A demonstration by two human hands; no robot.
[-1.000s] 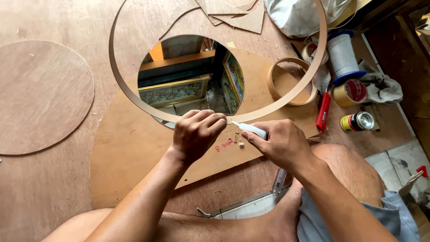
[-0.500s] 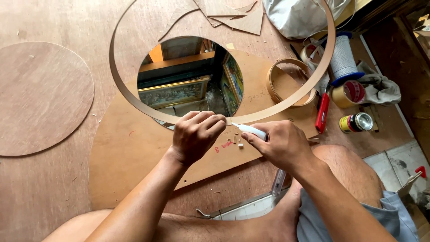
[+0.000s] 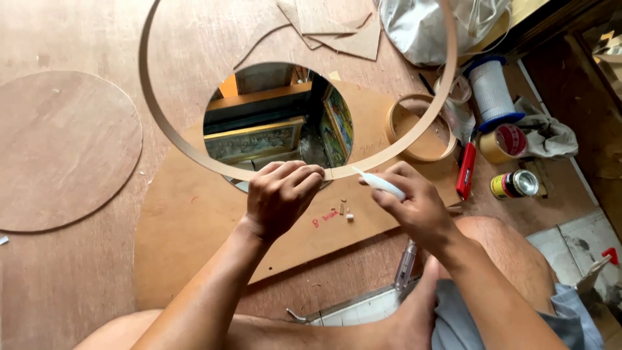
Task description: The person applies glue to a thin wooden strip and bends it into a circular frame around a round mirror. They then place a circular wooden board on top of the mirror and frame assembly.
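Brown plywood flooring (image 3: 78,285) carries everything, with a lighter tan board (image 3: 194,220) spread over it in front of the seated person's bare knees. On that board lies a round mirror (image 3: 278,123), its glass showing framed pictures. Over the mirror runs a large thin wooden hoop (image 3: 150,116), a pale bent strip much wider than the glass; its near arc crosses just below the mirror's lower edge.

The left hand (image 3: 280,198) is closed, fingers curled down and pinching the hoop's near arc, knuckles uppermost. The right hand (image 3: 414,207) is closed around a small white tube with a pointed nozzle (image 3: 379,183); the nozzle tip points left and sits at the hoop, just beside the left hand's fingertips. So the hoop's lowest stretch lies directly between and under both hands, while the rest of it curves away from the person.

Left of the board lies a flat round plywood disc (image 3: 65,149). To the right sit a smaller wooden ring (image 3: 395,123), a red-handled cutter (image 3: 465,170), a spool of white cord with blue ends (image 3: 491,91), a roll of tan tape (image 3: 505,144) and a small tin can on its side (image 3: 515,185). Plywood offcuts (image 3: 337,29) and a white plastic bag (image 3: 427,29) lie at the far edge.
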